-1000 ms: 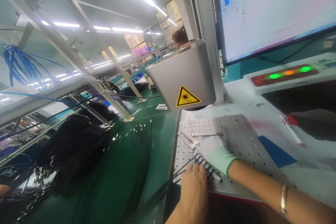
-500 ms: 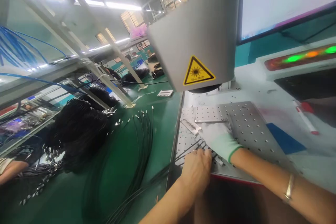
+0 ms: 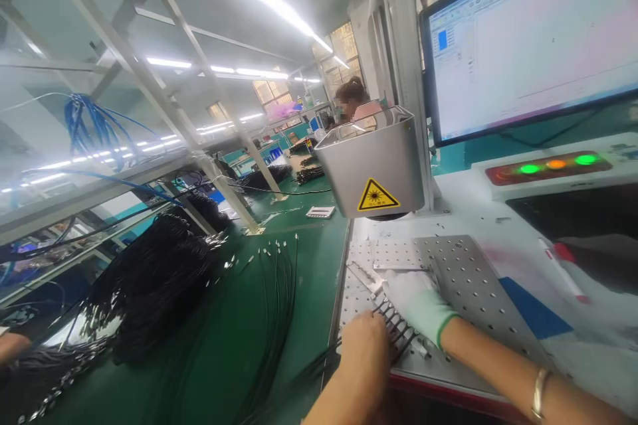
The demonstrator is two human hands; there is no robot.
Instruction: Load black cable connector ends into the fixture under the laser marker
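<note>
Cable heap [image 3: 159,265] left, perforated plate [image 3: 463,289] right
Cable ends [image 3: 396,323] lie near on the plate, loose cables [image 3: 283,319] left of it; the laser head [image 3: 371,169] hangs at its far side, the monitor [image 3: 533,53] far right.

1. Several thin black cables [image 3: 397,328] lie side by side, slanted, with their ends at a pale metal strip [image 3: 365,276]; toward lower left they bunch and blur.
2. The strip lies diagonally on a perforated metal plate [image 3: 466,282], upper-left end visible, middle partly hidden.
</note>
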